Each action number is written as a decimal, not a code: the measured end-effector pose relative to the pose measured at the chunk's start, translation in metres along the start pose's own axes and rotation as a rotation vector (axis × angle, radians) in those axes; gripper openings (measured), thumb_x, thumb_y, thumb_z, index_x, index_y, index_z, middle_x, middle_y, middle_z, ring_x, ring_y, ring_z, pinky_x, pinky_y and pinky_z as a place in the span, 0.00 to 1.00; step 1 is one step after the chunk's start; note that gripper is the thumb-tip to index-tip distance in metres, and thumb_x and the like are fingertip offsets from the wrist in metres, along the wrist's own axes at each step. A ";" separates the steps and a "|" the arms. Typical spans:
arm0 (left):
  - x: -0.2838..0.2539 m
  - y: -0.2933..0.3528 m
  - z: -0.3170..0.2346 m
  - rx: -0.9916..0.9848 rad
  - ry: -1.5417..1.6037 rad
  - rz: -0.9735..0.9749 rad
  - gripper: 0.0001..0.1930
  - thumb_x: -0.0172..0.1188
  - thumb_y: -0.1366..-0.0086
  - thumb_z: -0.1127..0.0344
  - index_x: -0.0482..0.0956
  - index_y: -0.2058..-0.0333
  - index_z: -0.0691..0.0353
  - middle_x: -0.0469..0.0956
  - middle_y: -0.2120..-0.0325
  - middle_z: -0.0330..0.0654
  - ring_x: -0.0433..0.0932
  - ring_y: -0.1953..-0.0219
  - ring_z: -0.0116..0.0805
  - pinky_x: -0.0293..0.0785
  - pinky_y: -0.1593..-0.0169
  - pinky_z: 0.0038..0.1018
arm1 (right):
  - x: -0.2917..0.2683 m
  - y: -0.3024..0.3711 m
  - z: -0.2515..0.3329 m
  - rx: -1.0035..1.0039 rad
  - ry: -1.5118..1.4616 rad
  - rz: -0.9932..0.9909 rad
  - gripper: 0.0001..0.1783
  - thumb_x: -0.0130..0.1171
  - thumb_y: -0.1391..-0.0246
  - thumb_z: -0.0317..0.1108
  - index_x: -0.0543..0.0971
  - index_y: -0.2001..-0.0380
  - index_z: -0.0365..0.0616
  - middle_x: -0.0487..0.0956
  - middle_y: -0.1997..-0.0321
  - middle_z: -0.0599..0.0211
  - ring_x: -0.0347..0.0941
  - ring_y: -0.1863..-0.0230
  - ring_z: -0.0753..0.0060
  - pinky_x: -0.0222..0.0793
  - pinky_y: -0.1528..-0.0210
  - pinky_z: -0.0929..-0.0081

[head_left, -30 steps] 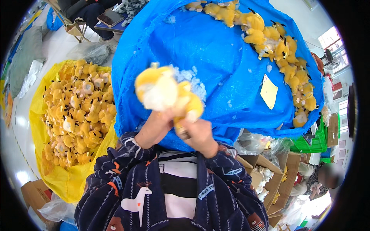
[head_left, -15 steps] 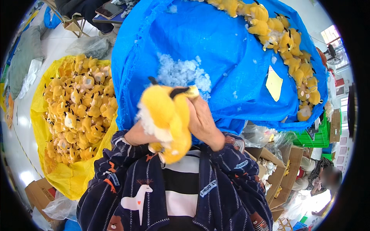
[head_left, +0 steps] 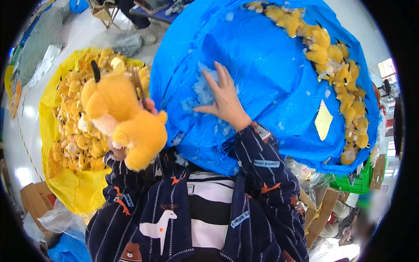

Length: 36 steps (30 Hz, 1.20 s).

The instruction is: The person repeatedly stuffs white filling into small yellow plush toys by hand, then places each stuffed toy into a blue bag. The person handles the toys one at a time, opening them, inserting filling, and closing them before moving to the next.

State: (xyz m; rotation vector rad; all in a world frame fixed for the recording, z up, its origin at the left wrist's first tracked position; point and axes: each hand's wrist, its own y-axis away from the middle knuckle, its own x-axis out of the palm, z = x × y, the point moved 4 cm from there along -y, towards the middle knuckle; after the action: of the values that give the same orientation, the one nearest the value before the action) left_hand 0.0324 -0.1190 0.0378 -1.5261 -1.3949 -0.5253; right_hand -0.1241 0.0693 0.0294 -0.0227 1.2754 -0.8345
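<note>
My left hand (head_left: 150,106) grips a yellow plush toy (head_left: 142,135) with a black-tipped ear, raised in front of the yellow sack. The toy covers most of that hand; only some fingers and part of the palm show. A thin brown stick-like piece (head_left: 139,87) stands up by those fingers; its kind is unclear. Over the blue sheet, my right hand (head_left: 225,99) is open with spread fingers, at a heap of white fluffy stuffing (head_left: 203,87). Whether the fingertips touch the stuffing cannot be told.
Many yellow plush pieces fill the yellow sack (head_left: 70,192) at left. A row of similar plush pieces (head_left: 336,65) lies along the blue sheet's (head_left: 270,100) right edge, near a pale yellow card (head_left: 323,120). Cardboard boxes (head_left: 321,214), a green crate (head_left: 360,181) and another person are at lower right.
The toy has gone left in my left hand, away from my chest. My right hand has let go of it and moved out to the stuffing, fingers spread. The head view has shifted slightly.
</note>
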 end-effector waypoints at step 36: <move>0.013 0.016 -0.016 -0.022 -0.177 -0.171 0.42 0.66 0.52 0.54 0.56 0.43 0.67 0.63 0.47 0.53 0.68 0.48 0.44 0.69 0.46 0.41 | -0.076 0.062 0.036 0.168 -0.482 0.068 0.11 0.62 0.60 0.25 0.76 0.70 0.39 0.76 0.71 0.63 0.74 0.70 0.69 0.68 0.66 0.77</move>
State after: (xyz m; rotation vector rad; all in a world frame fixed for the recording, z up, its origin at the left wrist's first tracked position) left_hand 0.0546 -0.1244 0.0498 -1.5085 -1.6715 -0.5202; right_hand -0.0640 0.1407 0.0763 -0.0433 0.7477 -0.8149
